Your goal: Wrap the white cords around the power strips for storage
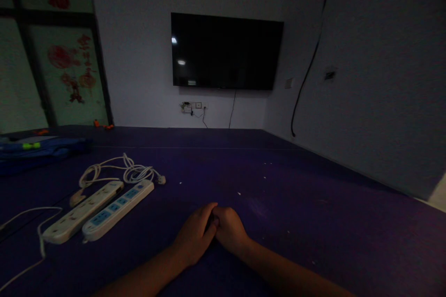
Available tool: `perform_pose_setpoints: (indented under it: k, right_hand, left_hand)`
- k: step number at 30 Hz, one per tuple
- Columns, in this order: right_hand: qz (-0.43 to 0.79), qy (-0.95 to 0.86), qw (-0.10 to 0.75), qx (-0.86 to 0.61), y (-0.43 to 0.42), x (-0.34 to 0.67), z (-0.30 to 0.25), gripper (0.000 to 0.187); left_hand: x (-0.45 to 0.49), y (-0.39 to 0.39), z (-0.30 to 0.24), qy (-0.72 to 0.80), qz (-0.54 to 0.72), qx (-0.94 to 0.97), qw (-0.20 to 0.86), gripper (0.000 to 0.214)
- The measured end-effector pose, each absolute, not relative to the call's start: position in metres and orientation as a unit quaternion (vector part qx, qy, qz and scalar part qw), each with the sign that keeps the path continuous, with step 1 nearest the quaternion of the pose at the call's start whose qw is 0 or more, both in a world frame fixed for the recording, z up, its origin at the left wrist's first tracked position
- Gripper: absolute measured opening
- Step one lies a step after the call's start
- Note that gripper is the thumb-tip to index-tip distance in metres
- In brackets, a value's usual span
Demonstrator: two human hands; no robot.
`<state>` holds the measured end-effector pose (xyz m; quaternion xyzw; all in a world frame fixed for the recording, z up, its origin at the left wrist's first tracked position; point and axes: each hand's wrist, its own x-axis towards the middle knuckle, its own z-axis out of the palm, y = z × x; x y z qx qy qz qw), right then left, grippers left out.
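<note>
My left hand and my right hand are clasped together low in the middle of the head view, over the dark purple-blue surface. Both are closed, the left thumb lying against the curled right hand. No object shows between them, though the inner sides of the fingers are hidden. To the left of my hands lie two white power strips side by side. The nearer power strip has blue socket panels; the other power strip is all white. Neither is touched by my hands.
A coiled white cable with a plug lies behind the strips. Folded blue cloth rests at far left, small orange items at the back edge. Small white scraps dot the surface. A television hangs on the wall.
</note>
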<state>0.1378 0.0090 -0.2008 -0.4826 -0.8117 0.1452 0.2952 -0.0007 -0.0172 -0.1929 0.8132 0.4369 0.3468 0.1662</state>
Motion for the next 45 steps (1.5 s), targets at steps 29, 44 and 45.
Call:
perform_pose_setpoints:
  k: [29, 44, 45]
  right_hand:
    - [0.166, -0.805, 0.3, -0.483, 0.0061, 0.1367, -0.196, 0.017]
    - [0.141, -0.815, 0.287, -0.484, 0.0058, 0.1377, -0.1957, 0.021]
    - [0.144, -0.814, 0.286, -0.485, 0.0058, 0.1376, -0.1956, 0.021]
  left_hand:
    - [0.0001, -0.0223, -0.1853, 0.442, 0.342, 0.81, 0.181, 0.042]
    - [-0.0011, -0.0222, -0.1851, 0.433, 0.346, 0.81, 0.191, 0.042]
    - [-0.0011, -0.0222, -0.1848, 0.432, 0.346, 0.811, 0.192, 0.042]
